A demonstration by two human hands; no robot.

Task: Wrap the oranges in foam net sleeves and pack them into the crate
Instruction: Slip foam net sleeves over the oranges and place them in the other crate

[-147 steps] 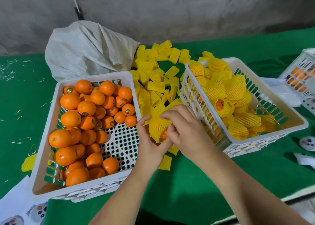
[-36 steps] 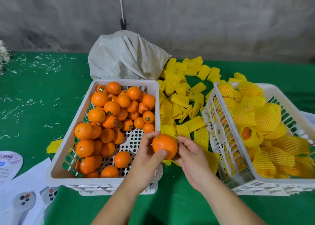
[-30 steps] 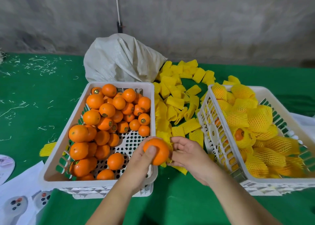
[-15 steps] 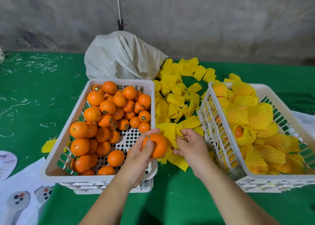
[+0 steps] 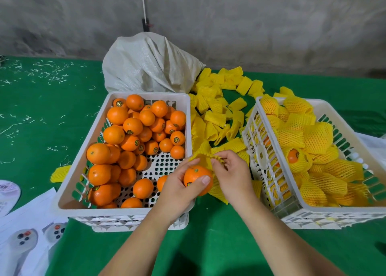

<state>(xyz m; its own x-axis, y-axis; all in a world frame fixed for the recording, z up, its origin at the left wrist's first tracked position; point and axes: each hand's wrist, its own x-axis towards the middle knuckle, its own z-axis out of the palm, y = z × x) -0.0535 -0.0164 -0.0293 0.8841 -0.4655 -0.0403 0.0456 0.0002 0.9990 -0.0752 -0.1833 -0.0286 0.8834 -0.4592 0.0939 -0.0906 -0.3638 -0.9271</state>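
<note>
My left hand (image 5: 179, 189) grips a bare orange (image 5: 195, 176) between the two crates, thumb across its front. My right hand (image 5: 231, 171) pinches the rim of a yellow foam net sleeve (image 5: 203, 156) just above the orange, and my left forefinger touches the sleeve's other edge. The left white crate (image 5: 69, 183) holds several unwrapped oranges (image 5: 133, 127). The right white crate (image 5: 269, 200) holds several oranges in yellow sleeves (image 5: 317, 137). A pile of loose flat sleeves (image 5: 215, 117) lies on the green cloth between and behind the crates.
A white woven sack (image 5: 150, 66) stands behind the left crate against a grey wall. White printed sheets (image 5: 23, 234) lie at the front left. One stray sleeve (image 5: 59, 172) lies left of the left crate. Pale shreds (image 5: 41, 75) dot the green cloth (image 5: 208, 244).
My right hand has lifted a sleeve from the pile and brought it over the orange. My left hand has turned the orange and lowered it slightly; its forefinger now touches the sleeve.
</note>
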